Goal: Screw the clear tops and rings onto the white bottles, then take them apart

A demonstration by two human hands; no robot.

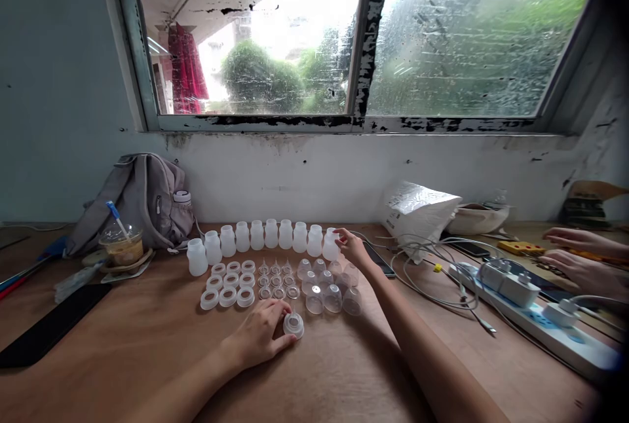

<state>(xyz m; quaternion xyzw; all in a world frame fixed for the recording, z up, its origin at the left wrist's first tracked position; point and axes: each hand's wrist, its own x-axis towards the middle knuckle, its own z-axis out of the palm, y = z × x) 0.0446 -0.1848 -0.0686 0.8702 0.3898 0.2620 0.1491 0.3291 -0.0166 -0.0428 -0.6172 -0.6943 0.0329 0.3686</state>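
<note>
My left hand [265, 334] rests on the table, its thumb and fingers closed on a whitish screw ring with a clear nipple [293, 325] set in it. My right hand [351, 246] reaches to the right end of a curved row of small frosted bottles [257, 235], its fingertips on the neck of the last bottle [331, 246]. Between the hands and the row lie loose screw rings [227, 296] at the left. Clear nipples [278, 292] stand in the middle, several with a thin tip upward. Clear dome caps [333, 298] are grouped at the right, beside my right forearm.
At the left are a grey backpack [147, 203], a drink cup with a straw [122, 246] and a black mat [49, 325]. At the right, cables [427, 292], a power strip [525, 308] and a foil-lined bag [417, 210]. Another person's hands [584, 266] work at the far right.
</note>
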